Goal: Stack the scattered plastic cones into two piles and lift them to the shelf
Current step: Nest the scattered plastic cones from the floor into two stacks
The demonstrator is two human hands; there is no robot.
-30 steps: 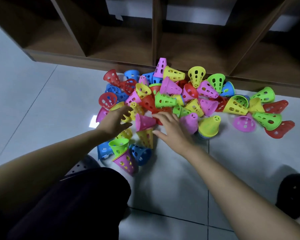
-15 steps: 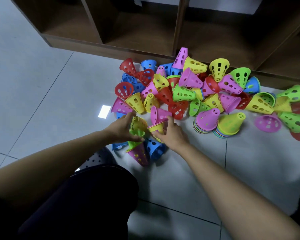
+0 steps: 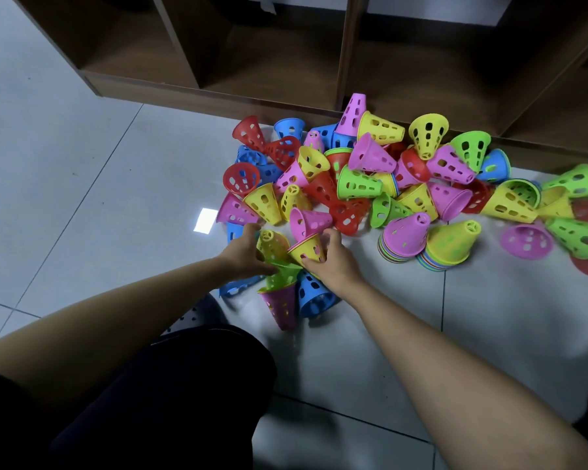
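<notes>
Roughly: noted grey tiled floor [image 3: 82,164] under everything, w/ brown wooden shelf [image 3: 269,72] across the top, low compartments facing out. Found loose heap of plastic cones [image 3: 357,184] on the floor right against the shelf base, from mid-frame to R edge, mixed red, blue, pink, yellow, green, most tipped on their sides. Spotted 2 started piles upright at the heap's near edge: pink-topped pile [image 3: 404,237] w/ yellow-topped pile [image 3: 450,242] just beside it on the R. Saw dark-clad knee [image 3: 150,401] bottom L. Caught left hand [image 3: 243,254] curled round a yellow cone [image 3: 271,242] at the heap's near L corner. Caught right hand [image 3: 336,262] just beside, fingers wrapped on 2nd yellow cone [image 3: 308,250], w/ pink cone [image 3: 311,221] lying right behind it. Made out green cone [image 3: 284,278], purple cone [image 3: 280,308] & blue cone [image 3: 314,296] bunched together below both hands.
</notes>
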